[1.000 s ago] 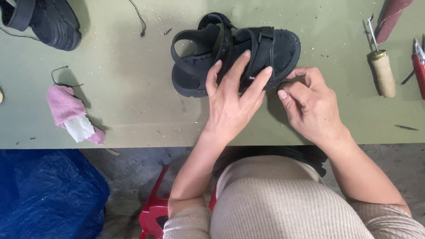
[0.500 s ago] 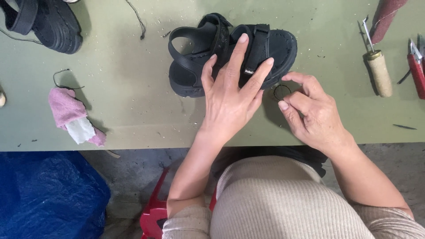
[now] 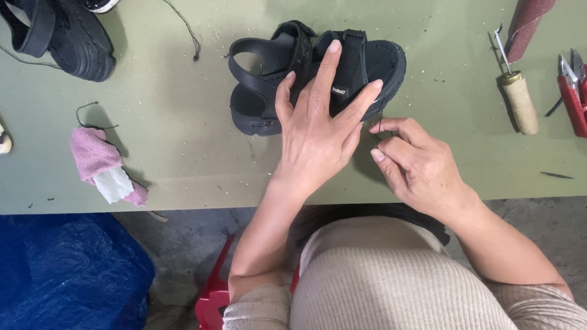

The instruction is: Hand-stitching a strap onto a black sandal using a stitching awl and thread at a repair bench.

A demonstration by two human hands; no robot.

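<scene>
A green worktable (image 3: 171,140) spans the upper part of the view, its near edge running just above the person's lap. Below that edge, at lower left, lies a blue plastic sack (image 3: 67,269). A black strapped sandal (image 3: 269,67) rests sole-down near the middle of the table, toe end toward the right. A second black sandal (image 3: 61,36) sits at the far left corner, well apart from the first. The left hand (image 3: 318,134) lies flat and spread over the near side of the central sandal, fingers extended across the strap and footbed, pressing rather than clenched. The right hand (image 3: 416,165) is just beside it at the table edge, thumb and forefinger pinched on a thin dark thread (image 3: 379,125) that runs up to the sandal's sole edge. A pink cloth (image 3: 98,159) lies at left. A wooden-handled awl (image 3: 516,98) and red snips (image 3: 575,98) lie at right.
</scene>
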